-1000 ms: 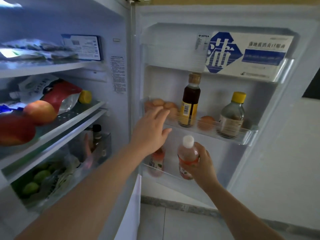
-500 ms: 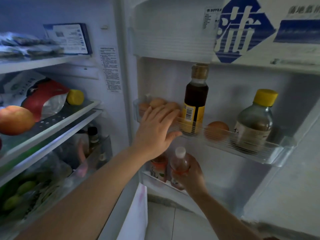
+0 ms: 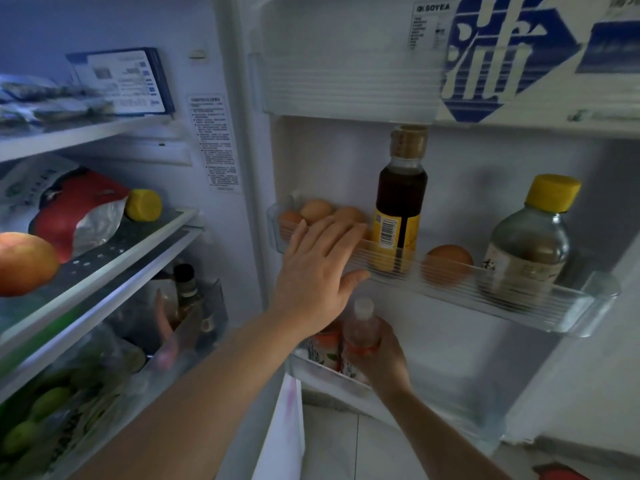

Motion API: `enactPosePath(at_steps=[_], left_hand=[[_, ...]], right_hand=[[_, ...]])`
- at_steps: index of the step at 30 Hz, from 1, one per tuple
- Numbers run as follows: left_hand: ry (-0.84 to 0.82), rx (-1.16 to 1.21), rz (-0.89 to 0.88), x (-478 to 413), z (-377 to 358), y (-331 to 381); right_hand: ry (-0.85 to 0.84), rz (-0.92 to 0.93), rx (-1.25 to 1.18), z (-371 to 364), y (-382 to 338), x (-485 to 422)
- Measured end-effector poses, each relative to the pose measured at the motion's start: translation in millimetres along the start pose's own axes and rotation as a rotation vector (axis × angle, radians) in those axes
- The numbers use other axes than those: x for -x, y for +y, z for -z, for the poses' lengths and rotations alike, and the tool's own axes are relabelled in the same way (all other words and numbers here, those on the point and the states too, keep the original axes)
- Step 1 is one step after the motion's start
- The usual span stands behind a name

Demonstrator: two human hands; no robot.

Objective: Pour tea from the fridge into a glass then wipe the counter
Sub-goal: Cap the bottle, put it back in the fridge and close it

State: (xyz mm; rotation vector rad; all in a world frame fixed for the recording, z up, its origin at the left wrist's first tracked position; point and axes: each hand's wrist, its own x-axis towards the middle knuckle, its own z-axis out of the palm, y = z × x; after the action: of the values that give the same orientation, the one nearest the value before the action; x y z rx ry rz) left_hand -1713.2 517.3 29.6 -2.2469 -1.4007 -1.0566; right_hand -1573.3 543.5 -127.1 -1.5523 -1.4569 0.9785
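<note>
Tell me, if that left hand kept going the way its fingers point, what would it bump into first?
Most likely the eggs behind the clear door shelf rail; the left hand already lies over that rail, though depth is hard to judge.

I see the tea bottle [image 3: 360, 336], white-capped with an orange label, upright in my right hand [image 3: 384, 358], just below my left hand [image 3: 318, 271].

My left hand [image 3: 317, 268] hides part of the eggs [image 3: 317, 210]. My right hand [image 3: 381, 358] covers the tea bottle [image 3: 358, 329] label; I can't read it. The carton [image 3: 512, 60] runs off the top edge.
</note>
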Motion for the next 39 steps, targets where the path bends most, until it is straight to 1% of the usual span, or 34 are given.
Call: enactPosePath(at_steps=[3,7,10,13,15,17,18,19,20,21,24,27,30,35,39], left_hand=[[-0.008,0.002,-0.002,0.3,0.1,0.7],[0.015,-0.006,-0.013,0.8,-2.3,-0.5],[0.033,-0.016,-0.022,0.3,-4.3,-0.7],[0.036,-0.017,-0.026,0.7,-5.0,-0.6],[0.037,-0.007,-0.025,1.4,-5.1,-1.4],[0.034,-0.001,-0.021,2.0,-3.8,-1.6],[0.031,-0.011,-0.023,2.1,-3.3,-1.4],[0.027,-0.019,-0.022,2.4,-2.7,-1.1],[0.021,-0.02,-0.02,2.5,-1.9,-0.4],[0.014,-0.019,-0.016,2.7,-0.6,0.5],[-0.017,-0.02,-0.007,3.0,4.2,3.6],[-0.071,-0.022,0.01,3.1,9.6,6.5],[-0.109,-0.025,0.051,5.8,13.5,9.4],[-0.218,-0.08,0.128,12.4,23.9,16.3],[-0.205,-0.06,0.182,27.5,47.6,24.2]], right_hand=[[-0.009,0.002,0.051,5.3,-1.9,4.1],[0.034,0.061,0.245,22.2,-9.4,23.4],[0.028,0.155,0.357,39.6,-27.1,46.3],[0.023,0.324,0.489,56.3,-50.6,75.2],[0.104,0.491,0.595,68.8,-71.0,95.8],[0.298,0.715,0.708,81.8,-94.6,110.0],[0.387,0.805,0.749,88.6,-105.4,113.0],[0.454,0.852,0.797,95.0,-114.6,113.1],[0.493,0.852,0.854,100.5,-122.6,111.2],[0.5,0.811,0.915,104.8,-129.0,108.8],[0.43,0.636,1.045,107.3,-137.7,103.8],[0.418,0.587,1.109,104.0,-137.3,103.4],[0.427,0.583,1.101,101.5,-141.5,105.9],[0.382,0.546,1.096,90.5,-146.9,119.1],[0.338,0.534,1.078,77.9,-155.1,136.1]])
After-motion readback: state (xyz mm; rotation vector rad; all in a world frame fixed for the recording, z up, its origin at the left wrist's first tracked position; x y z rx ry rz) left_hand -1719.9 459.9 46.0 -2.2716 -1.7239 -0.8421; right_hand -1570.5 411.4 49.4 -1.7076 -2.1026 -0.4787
